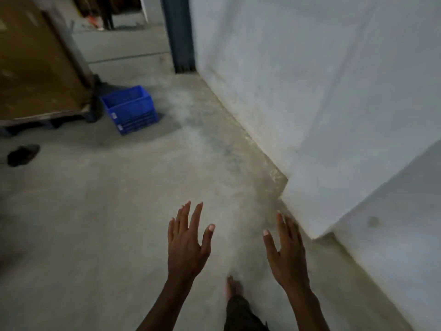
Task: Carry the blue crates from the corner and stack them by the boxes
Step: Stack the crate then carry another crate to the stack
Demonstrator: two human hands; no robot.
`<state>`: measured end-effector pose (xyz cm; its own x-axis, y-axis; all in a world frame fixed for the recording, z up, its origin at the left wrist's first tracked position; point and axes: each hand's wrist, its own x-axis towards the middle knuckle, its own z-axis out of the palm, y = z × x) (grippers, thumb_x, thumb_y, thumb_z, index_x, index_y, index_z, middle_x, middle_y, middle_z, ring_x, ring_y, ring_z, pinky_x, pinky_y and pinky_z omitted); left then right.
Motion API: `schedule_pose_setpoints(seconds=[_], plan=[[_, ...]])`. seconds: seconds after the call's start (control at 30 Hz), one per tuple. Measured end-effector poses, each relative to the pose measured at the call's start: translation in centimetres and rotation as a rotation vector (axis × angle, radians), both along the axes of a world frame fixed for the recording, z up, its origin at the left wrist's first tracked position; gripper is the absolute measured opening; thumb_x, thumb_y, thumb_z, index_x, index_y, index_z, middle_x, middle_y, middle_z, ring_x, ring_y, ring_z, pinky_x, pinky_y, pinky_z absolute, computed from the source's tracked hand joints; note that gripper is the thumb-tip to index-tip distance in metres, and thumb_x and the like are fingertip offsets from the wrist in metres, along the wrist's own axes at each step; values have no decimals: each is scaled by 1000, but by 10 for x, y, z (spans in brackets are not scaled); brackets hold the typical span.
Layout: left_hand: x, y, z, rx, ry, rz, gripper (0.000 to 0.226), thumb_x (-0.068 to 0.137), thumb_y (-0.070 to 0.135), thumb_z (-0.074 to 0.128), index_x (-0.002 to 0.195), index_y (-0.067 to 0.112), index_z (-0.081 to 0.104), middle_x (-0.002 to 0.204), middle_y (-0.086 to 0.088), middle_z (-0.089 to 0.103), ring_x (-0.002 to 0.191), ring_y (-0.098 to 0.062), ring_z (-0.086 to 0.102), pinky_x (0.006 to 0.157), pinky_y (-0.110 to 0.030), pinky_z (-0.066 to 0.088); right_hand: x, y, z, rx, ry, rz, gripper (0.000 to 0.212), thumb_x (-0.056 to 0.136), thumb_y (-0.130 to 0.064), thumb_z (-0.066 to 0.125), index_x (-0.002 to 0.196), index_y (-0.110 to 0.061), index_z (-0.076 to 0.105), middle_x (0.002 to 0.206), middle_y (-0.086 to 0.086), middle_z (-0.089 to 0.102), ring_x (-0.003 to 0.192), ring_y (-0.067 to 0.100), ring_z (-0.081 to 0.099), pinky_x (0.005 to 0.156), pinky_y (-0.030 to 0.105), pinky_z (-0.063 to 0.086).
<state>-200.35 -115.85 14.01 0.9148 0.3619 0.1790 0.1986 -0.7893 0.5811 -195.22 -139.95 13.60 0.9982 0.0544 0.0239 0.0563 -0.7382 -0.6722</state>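
**Empty-handed walk: line yourself up for the next crate**

Both of your hands are free. Your left hand [185, 244] is spread, fingers straight and apart, holding nothing; your right hand [285, 247] is the same, palm down, close to the near corner of the white plastered wall [310, 91]. One bare foot [233, 286] shows between them on the grey concrete floor [95, 223].

The stack of blue slatted plastic crates [130, 109] sits far and to the left, on the floor just beside the large brown cardboard box [35, 63], which rests on a dark pallet. At least two crates look nested there; the blur hides the exact count. No other crates are visible from here, so the corner pile must lie out of view.

My reading is that you are between loads, heading for the next crate. To do this well:

- Keep your hands loose and low, ready to take a crate by its two short sides.
- Give the wall corner on your right some room as you pass.
- Mind the dark sandal [22, 155] lying on the floor at far left when you come by with a load blocking your view.
- Set each crate squarely on the stack so it seats in the rim below.
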Motion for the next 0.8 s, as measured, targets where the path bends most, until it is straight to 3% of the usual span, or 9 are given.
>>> schedule_pose_setpoints(seconds=[0.1, 0.3, 0.5, 0.63, 0.8], plan=[[40, 56, -3, 6, 15, 124, 64, 100, 64, 32, 158, 40, 22, 169, 3, 17, 156, -19, 14, 124, -40, 10, 73, 66, 1, 21, 9, 139, 73, 93, -68, 33, 158, -38, 19, 167, -3, 16, 154, 19, 5, 122, 46, 21], [111, 164, 3, 36, 48, 394, 66, 98, 67, 31, 159, 43, 17, 170, 5, 3, 156, -16, -7, 125, -43, 1, 208, 208, 6, -16, -29, 433, 69, 96, -67, 30, 158, -38, 21, 167, 2, 18, 155, 24, 6, 122, 47, 20], [166, 276, -2, 83, 72, 630, 69, 97, 67, 32, 159, 40, 19, 171, 3, 3, 157, -18, -7, 126, -48, 3, 318, 347, 11, -115, -54, 642, 74, 92, -75, 26, 158, -43, 12, 169, -3, 8, 155, 20, -4, 124, 44, 10], [236, 370, -20, 163, 95, 646, 72, 98, 65, 34, 161, 36, 15, 171, -1, 1, 157, -21, -7, 126, -51, 5, 392, 445, -2, -274, -156, 688, 75, 93, -74, 26, 159, -41, 8, 169, 0, 5, 154, 24, -9, 124, 50, 5], [345, 485, -20, 221, 119, 583, 75, 97, 67, 34, 161, 34, 12, 170, -3, -3, 157, -23, -9, 124, -57, 2, 469, 556, -7, -462, -191, 633, 79, 92, -79, 22, 159, -40, 8, 169, 1, -5, 152, 30, -18, 115, 62, -15]])
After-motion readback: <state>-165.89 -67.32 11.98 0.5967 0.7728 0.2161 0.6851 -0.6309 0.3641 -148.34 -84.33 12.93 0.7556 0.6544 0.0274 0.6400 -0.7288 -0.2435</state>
